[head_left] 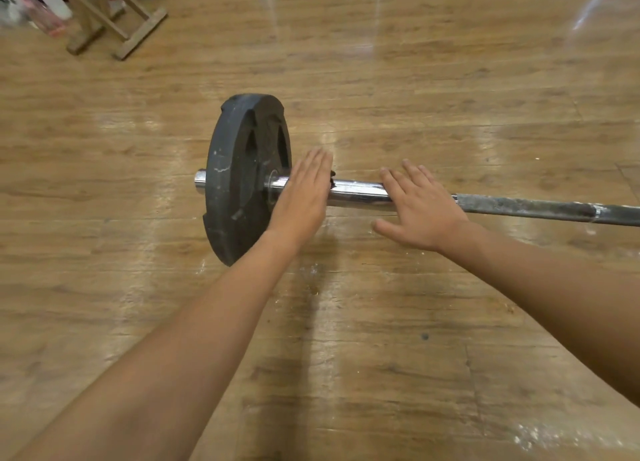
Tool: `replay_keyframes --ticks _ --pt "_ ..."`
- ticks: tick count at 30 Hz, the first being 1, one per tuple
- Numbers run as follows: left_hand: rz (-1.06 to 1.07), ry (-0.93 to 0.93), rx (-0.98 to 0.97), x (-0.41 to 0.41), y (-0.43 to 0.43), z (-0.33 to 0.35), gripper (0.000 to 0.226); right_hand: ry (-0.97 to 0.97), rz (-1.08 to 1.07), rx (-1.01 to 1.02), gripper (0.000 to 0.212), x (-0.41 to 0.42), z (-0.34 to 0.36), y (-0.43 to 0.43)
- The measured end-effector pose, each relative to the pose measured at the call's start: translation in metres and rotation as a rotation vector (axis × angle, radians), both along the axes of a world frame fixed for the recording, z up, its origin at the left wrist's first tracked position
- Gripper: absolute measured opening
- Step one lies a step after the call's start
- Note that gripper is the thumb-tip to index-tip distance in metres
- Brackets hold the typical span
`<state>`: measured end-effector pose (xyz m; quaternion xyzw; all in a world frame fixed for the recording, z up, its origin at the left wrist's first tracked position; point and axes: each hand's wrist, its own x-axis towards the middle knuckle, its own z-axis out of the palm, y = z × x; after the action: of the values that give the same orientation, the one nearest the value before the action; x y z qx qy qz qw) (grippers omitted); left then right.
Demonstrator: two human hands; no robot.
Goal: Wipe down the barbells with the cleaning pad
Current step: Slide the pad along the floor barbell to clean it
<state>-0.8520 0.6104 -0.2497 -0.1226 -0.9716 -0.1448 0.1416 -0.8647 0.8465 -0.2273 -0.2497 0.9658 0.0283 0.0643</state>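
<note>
Pressing cleaning pad (332, 179) under flat left hand (304, 197), flat right hand (420, 207) bracing the sleeve (360, 191), I judge barbell (519, 207) heavy, slick.

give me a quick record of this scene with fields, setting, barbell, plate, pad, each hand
setting: wooden floor, wooden stand at far left
barbell: lies on the floor, chrome sleeve at this end, dull shaft running off right
weight plate: black, scuffed, upright on the sleeve
left hand: flat, fingers straight, laid across the sleeve beside the plate
cleaning pad: only a dark scrap shows at the left hand's edge, probably the pad
right hand: flat, fingers spread, on the bar where sleeve meets shaft
</note>
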Motion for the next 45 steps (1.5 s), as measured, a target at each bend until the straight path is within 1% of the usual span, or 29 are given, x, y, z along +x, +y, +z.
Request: replay_keyframes --ticks 2,4,6,8,9,10,11,12,16,18,19,20,22,23,25,26,27,28,31,33,35,37,39,40,41,45 --pt "0.041 -0.017 -0.040 -0.006 -0.010 0.001 0.055 -0.015 0.006 -0.001 0.107 -0.006 0.001 0.000" --pt "0.146 -0.054 0.004 -0.007 -0.020 0.000 0.053 -0.028 0.003 -0.003 0.108 -0.010 0.002 0.001" --pt "0.204 -0.067 0.033 -0.002 -0.015 0.000 0.055 -0.017 -0.011 -0.014 0.108 -0.013 0.001 0.000" --pt "0.158 -0.004 0.016 0.008 -0.002 -0.005 0.060 -0.009 -0.013 -0.016 0.110 -0.014 0.001 -0.001" --pt "0.093 0.031 -0.039 0.015 0.004 -0.011 0.063 -0.012 -0.012 -0.013 0.111 -0.014 0.002 -0.001" --pt "0.027 0.046 -0.137 0.021 0.007 -0.015 0.065 -0.012 -0.013 -0.013 0.111 -0.013 0.003 -0.001" --pt "-0.013 0.057 -0.214 0.023 0.005 -0.017 0.066 -0.008 -0.013 -0.018 0.111 -0.013 0.003 -0.001" --pt "-0.003 0.058 -0.233 0.020 0.000 -0.016 0.066 -0.003 -0.013 -0.025 0.111 -0.012 0.003 -0.001" --pt "0.236 0.059 -0.059 0.013 -0.009 -0.012 0.061 -0.008 -0.009 -0.027 0.112 -0.008 0.002 -0.001" --pt "0.204 0.085 -0.073 0.019 -0.006 -0.018 0.062 -0.003 -0.006 -0.023 0.113 -0.006 0.003 0.000" --pt "0.146 0.090 -0.136 0.021 -0.006 -0.020 0.063 0.000 -0.003 -0.023 0.113 -0.005 0.004 0.000" --pt "0.084 0.082 -0.187 0.022 -0.007 -0.018 0.062 0.002 0.000 -0.023 0.113 -0.005 0.003 0.000" --pt "0.029 0.026 -0.197 0.017 -0.011 -0.008 0.055 0.001 0.007 -0.018 0.112 -0.003 0.001 0.001" --pt "0.052 0.008 -0.158 0.011 -0.011 -0.002 0.053 0.001 0.008 -0.016 0.111 -0.003 0.000 0.001" --pt "0.178 -0.005 -0.067 0.006 -0.009 0.003 0.051 0.008 0.003 -0.021 0.110 -0.003 -0.001 0.001" --pt "0.225 0.020 -0.039 0.007 -0.006 0.002 0.050 0.008 0.001 -0.022 0.110 -0.003 -0.001 0.001" --pt "0.228 0.045 -0.015 0.012 -0.002 -0.004 0.050 0.003 -0.002 -0.022 0.110 -0.003 0.000 0.001" --pt "0.205 0.053 -0.002 0.019 0.002 -0.010 0.051 0.000 -0.005 -0.022 0.110 -0.003 0.001 0.000" --pt "0.104 0.083 -0.116 0.031 0.003 -0.019 0.055 0.005 -0.014 -0.023 0.111 0.000 0.001 -0.001" --pt "0.119 0.072 -0.093 0.013 0.004 -0.009 0.054 0.015 -0.015 -0.028 0.110 0.001 -0.002 -0.001" --pt "0.114 0.017 -0.042 -0.007 0.016 0.004 0.049 0.016 -0.010 -0.032 0.109 0.001 -0.004 0.001" --pt "0.010 -0.042 -0.051 -0.016 0.030 0.013 0.043 0.008 -0.003 -0.038 0.108 0.001 -0.004 0.001" --pt "-0.143 -0.049 -0.094 -0.011 0.036 0.012 0.043 0.001 0.001 -0.049 0.108 0.001 -0.004 0.002" --pt "-0.163 -0.042 -0.100 -0.007 0.032 0.010 0.044 -0.006 0.008 -0.050 0.108 0.001 -0.003 0.002" --pt "-0.124 -0.029 -0.088 -0.002 0.026 0.007 0.045 -0.012 0.015 -0.048 0.108 0.001 -0.002 0.003" --pt "0.150 0.035 -0.060 0.016 -0.008 -0.009 0.054 -0.025 0.029 -0.036 0.108 -0.001 0.001 0.006"
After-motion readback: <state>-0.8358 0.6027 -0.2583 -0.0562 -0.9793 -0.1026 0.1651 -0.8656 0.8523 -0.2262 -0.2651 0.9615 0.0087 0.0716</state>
